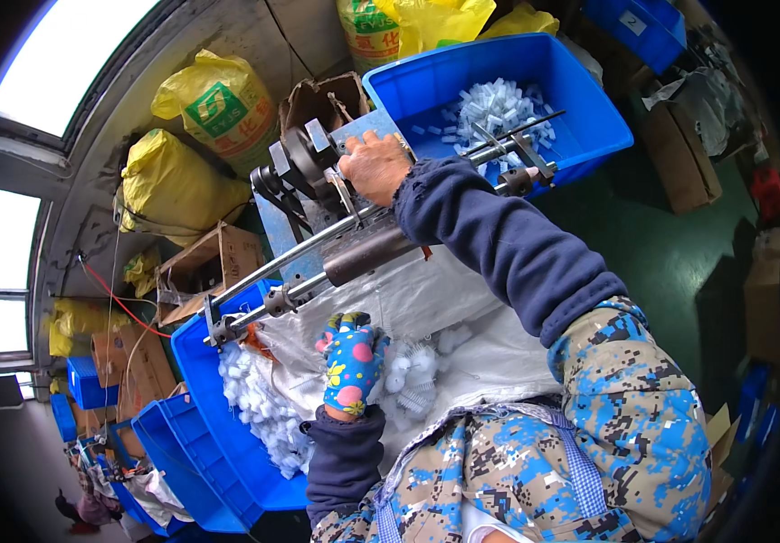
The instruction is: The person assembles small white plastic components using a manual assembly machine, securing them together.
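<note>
My right hand (374,167), bare, presses on top of a metal machine (318,172) with long steel rods (318,258) running across the view. My left hand (352,362) wears a blue glove with coloured dots and rests among small white plastic parts (413,371) lying on a white sack (444,308) in my lap; what its fingers hold is hidden. A blue bin (589,109) behind the machine holds more white parts (497,107).
A blue crate (200,398) of white pieces sits at my lower left, with more blue crates (82,385) beyond. Yellow sacks (218,104) and cardboard boxes (214,267) stand along the wall. Green floor (670,262) and boxes lie to the right.
</note>
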Tool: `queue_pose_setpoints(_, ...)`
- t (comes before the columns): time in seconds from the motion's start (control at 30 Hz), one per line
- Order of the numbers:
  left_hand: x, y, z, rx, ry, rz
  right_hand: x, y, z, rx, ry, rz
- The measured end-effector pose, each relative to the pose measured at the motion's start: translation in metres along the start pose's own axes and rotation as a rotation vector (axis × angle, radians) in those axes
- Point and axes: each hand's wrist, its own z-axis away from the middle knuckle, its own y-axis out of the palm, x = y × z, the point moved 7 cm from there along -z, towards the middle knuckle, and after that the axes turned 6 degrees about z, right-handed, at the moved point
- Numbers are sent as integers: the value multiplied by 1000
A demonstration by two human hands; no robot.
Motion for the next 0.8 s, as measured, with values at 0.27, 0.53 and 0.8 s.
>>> queue_pose_setpoints(0.27,4,-16,0,-99,89,348,-3,8,-4,7,-10,-65)
queue_pose_setpoints(0.53,-20,-62,13,-266,184,440,-30,-1,32,-83,110,74)
queue_pose_setpoints(0.8,-32,-98,22,-530,252,649,3,8,42,-105,124,34)
